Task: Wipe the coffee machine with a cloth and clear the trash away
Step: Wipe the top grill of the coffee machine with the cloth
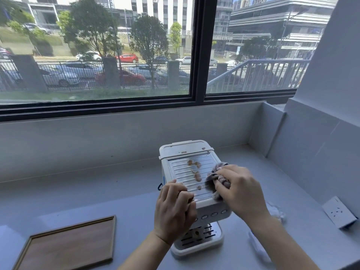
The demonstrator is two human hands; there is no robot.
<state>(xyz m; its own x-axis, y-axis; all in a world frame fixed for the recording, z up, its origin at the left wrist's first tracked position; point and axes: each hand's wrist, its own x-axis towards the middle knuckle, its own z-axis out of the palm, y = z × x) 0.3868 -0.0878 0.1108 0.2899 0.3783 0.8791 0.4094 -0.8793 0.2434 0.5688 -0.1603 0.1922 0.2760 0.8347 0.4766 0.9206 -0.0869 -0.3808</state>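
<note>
A white coffee machine (196, 191) stands on a pale grey counter (97, 191) below a wide window (198, 49), its ribbed metal top plate (187, 172) dotted with brown crumbs (197, 175). The right hand (239, 190) is clenched around a bunched grey-pink cloth (218, 175), pressing it against the right side of the plate, just beside the crumbs. The left hand (175, 207) grips the machine's front left corner, fingers curled over the top edge and resting on the plate. A row of round buttons (214, 213) runs along the front face beneath the hands, and lower down the slotted drip tray (196, 240) carries a brown scrap of its own. A wooden tray (68, 246) lies on the counter to the left, well apart from the machine. Crumpled white paper (276, 211) sits on the counter to the right, partly hidden behind the right forearm, with another pale piece, blurred, nearer the camera. A white wall socket (339, 212) is set into the right-hand wall. Outside, parked cars, trees and office blocks stand in sunlight.
</note>
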